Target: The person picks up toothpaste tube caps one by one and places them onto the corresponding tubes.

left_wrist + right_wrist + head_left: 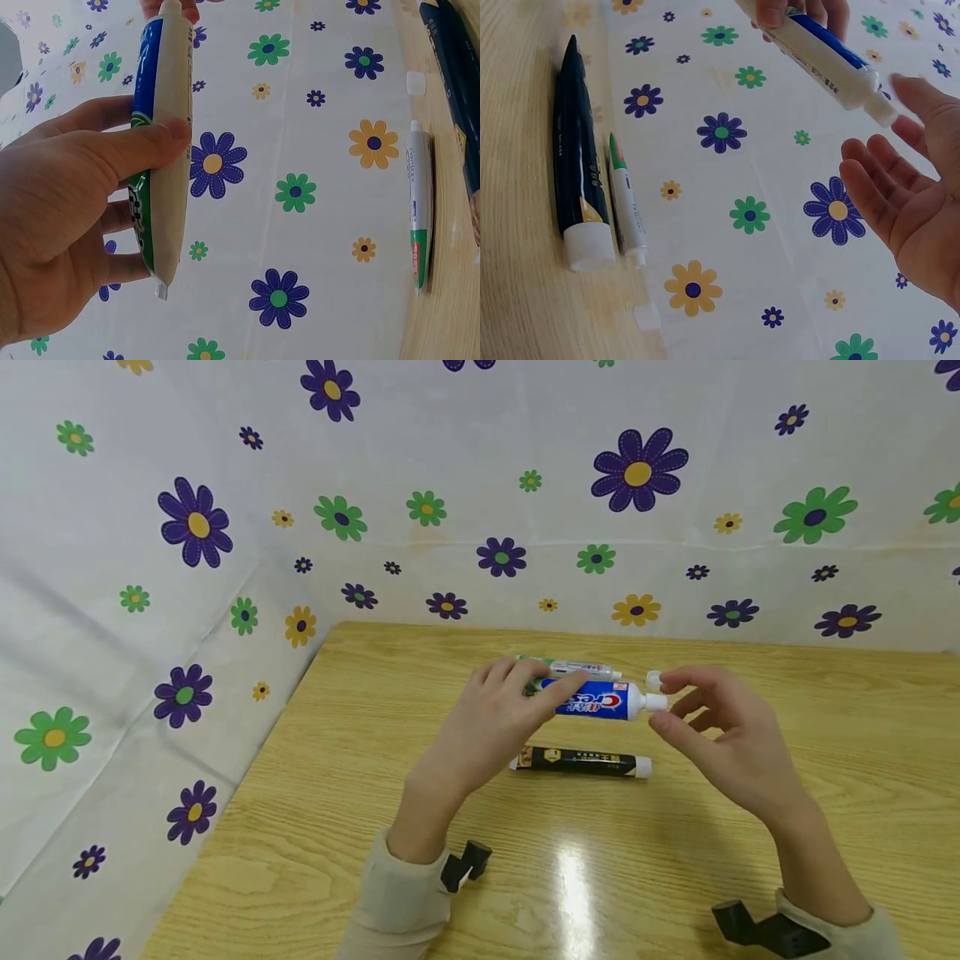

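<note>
My left hand (498, 714) grips a blue, white and green toothpaste tube (171, 90) above the table, thumb on its pale back face and fingers round the other side. The tube's white cap (881, 109) points right, towards my right hand (723, 735). Thumb and fingers of that hand are spread around the cap end, with a gap showing between them and the cap in the right wrist view. Behind the held tube lies a slim white and green toothpaste tube (585, 670). A small loose white cap (653, 680) rests just off its nozzle end.
A black toothpaste tube (585, 762) with a white cap lies on the wooden table (300, 827), nearer than the held tube. A flower-print cloth (450, 460) hangs along the table's back and left edges.
</note>
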The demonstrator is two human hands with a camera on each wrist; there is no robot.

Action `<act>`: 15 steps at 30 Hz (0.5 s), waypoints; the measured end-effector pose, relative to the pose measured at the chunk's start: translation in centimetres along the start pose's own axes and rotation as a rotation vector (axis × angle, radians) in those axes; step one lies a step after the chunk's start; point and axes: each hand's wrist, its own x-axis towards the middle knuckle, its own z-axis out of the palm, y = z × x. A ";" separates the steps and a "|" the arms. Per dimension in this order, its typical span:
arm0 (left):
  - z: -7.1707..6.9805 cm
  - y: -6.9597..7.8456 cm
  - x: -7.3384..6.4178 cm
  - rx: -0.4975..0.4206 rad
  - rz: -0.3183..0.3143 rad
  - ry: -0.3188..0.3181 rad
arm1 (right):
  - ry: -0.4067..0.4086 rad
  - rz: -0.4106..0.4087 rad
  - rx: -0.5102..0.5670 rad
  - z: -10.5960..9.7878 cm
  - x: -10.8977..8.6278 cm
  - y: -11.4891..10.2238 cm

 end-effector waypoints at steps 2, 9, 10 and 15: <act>0.0 -0.1 0.0 -0.001 0.000 0.004 | -0.011 -0.030 0.001 -0.2 0.0 0.0; -0.1 0.0 0.0 0.008 0.002 -0.005 | -0.004 -0.046 -0.048 -0.1 0.1 0.1; -0.1 0.0 0.0 0.008 0.004 -0.006 | 0.000 -0.048 -0.054 -0.1 0.1 0.1; -0.1 0.0 0.0 0.009 0.016 -0.004 | 0.010 -0.048 -0.073 -0.1 0.1 0.0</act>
